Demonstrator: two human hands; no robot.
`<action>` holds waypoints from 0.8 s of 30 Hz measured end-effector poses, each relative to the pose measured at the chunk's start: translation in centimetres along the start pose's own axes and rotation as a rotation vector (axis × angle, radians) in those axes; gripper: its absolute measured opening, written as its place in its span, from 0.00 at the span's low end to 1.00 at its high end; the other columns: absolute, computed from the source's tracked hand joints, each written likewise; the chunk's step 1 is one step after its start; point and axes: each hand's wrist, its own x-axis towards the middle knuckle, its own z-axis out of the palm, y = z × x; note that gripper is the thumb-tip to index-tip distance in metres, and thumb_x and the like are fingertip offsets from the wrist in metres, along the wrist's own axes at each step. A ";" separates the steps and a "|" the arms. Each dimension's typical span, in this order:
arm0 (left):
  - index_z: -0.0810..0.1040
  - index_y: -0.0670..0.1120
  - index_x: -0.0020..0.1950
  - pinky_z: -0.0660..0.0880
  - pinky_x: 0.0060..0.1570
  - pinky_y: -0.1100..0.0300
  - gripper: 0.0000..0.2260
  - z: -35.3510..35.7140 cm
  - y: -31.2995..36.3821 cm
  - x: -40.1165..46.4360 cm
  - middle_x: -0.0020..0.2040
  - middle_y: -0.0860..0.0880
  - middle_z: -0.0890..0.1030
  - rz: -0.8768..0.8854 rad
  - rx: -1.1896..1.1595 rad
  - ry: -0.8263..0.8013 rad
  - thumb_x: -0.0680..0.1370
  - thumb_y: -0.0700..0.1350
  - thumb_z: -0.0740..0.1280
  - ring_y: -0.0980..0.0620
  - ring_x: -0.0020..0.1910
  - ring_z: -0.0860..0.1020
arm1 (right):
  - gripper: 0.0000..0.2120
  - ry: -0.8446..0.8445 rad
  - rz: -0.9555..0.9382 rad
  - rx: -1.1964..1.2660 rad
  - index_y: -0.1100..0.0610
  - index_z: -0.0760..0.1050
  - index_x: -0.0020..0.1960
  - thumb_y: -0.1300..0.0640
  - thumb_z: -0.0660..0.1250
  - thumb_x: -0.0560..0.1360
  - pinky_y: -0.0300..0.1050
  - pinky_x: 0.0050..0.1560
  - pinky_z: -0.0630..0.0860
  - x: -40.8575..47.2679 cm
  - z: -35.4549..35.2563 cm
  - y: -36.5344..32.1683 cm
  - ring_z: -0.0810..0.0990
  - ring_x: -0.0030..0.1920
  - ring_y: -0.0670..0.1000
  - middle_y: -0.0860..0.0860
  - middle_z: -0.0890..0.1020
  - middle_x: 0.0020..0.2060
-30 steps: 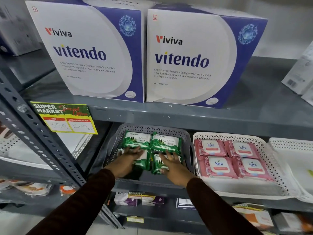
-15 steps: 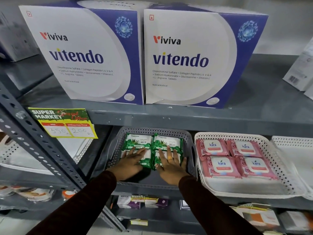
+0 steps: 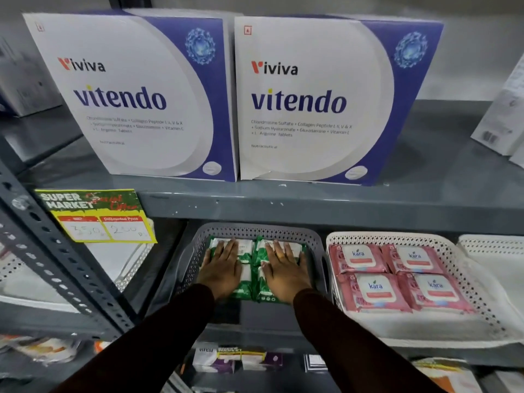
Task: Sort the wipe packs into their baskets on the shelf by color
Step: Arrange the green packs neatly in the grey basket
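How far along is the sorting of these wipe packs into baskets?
It looks nearly finished. Four pink Kara wipe packs lie in a neat grid in the white perforated basket. The green wipe packs sit in the grey perforated basket, where the left hand and right hand rest flat on them, as if pressing them level. No loose packs are in view, so little seems left.

1 head-worn view looks forward and down, close to the shelf point(image 3: 326, 205).
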 end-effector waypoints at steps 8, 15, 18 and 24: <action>0.45 0.41 0.79 0.43 0.75 0.47 0.29 -1.7 3.2 1.2 0.80 0.44 0.45 -0.135 0.309 -0.097 0.82 0.54 0.47 0.43 0.77 0.43 | 0.30 -0.118 -0.034 0.237 0.53 0.46 0.81 0.42 0.48 0.83 0.58 0.78 0.40 1.0 -3.7 1.3 0.40 0.80 0.56 0.53 0.44 0.81; 0.71 0.34 0.67 0.69 0.66 0.45 0.26 -2.2 19.9 1.6 0.65 0.34 0.75 0.291 -0.084 0.352 0.74 0.48 0.54 0.36 0.65 0.73 | 0.27 0.305 -0.053 0.205 0.59 0.66 0.74 0.50 0.48 0.80 0.58 0.77 0.52 -4.8 -9.7 13.4 0.59 0.78 0.59 0.59 0.64 0.77; 0.61 0.36 0.75 0.57 0.73 0.44 0.33 -0.3 25.9 2.3 0.74 0.37 0.64 0.309 -0.081 0.258 0.74 0.52 0.46 0.39 0.74 0.62 | 0.24 0.291 0.114 0.145 0.53 0.57 0.79 0.50 0.49 0.84 0.59 0.78 0.45 -7.6 -10.7 21.3 0.50 0.80 0.55 0.53 0.56 0.80; 0.46 0.41 0.79 0.32 0.70 0.51 0.27 3.2 31.7 2.5 0.80 0.45 0.43 0.194 -0.030 0.163 0.83 0.50 0.48 0.46 0.77 0.38 | 0.26 0.156 0.197 0.005 0.50 0.48 0.81 0.50 0.49 0.84 0.58 0.78 0.38 -9.3 -11.1 29.8 0.41 0.80 0.54 0.50 0.46 0.81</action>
